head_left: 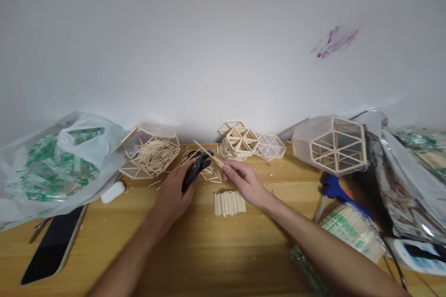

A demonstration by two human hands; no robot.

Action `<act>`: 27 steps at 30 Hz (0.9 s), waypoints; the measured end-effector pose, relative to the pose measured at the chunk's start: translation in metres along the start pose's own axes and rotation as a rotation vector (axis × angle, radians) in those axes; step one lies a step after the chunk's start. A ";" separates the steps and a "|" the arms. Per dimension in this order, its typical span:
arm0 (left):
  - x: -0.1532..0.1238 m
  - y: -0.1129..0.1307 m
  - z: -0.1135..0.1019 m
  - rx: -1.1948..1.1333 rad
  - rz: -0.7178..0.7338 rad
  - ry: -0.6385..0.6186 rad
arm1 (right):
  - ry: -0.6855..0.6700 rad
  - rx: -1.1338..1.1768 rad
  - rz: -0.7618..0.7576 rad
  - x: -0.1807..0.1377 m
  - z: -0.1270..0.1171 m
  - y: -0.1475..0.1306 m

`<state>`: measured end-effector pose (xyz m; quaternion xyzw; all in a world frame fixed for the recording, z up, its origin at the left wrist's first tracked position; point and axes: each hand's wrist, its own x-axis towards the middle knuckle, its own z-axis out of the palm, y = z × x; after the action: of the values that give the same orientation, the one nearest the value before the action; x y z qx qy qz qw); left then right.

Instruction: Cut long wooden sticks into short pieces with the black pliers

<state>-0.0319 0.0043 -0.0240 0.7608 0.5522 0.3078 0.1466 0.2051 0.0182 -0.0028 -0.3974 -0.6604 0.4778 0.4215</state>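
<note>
My left hand is closed around a pair of black cutting pliers, their head pointing up and to the right. Between thumb and fingers, my right hand pinches a thin wooden stick, which slants up to the left across the head of the pliers. Whether the jaws touch the stick, I cannot tell. Just below my right hand, a neat row of short cut sticks lies on the wooden table. Behind the hands are loose short pieces.
A hexagonal stick frame full of cut pieces stands left, near a plastic bag of green wrappers, a phone and a white case. Rightward are smaller frames, a large covered frame, a blue glue gun and packed sticks.
</note>
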 end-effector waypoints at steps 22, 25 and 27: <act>-0.005 0.013 -0.003 0.029 0.107 -0.174 | -0.115 -0.133 -0.054 -0.003 -0.001 0.000; -0.005 0.014 -0.004 0.047 0.099 -0.180 | -0.123 -0.095 -0.051 -0.002 -0.001 0.001; -0.005 0.015 -0.004 0.037 0.094 -0.184 | -0.127 -0.073 -0.046 -0.001 -0.001 0.002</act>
<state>-0.0240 -0.0062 -0.0140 0.8134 0.5059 0.2329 0.1678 0.2066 0.0179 -0.0049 -0.3662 -0.7119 0.4678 0.3745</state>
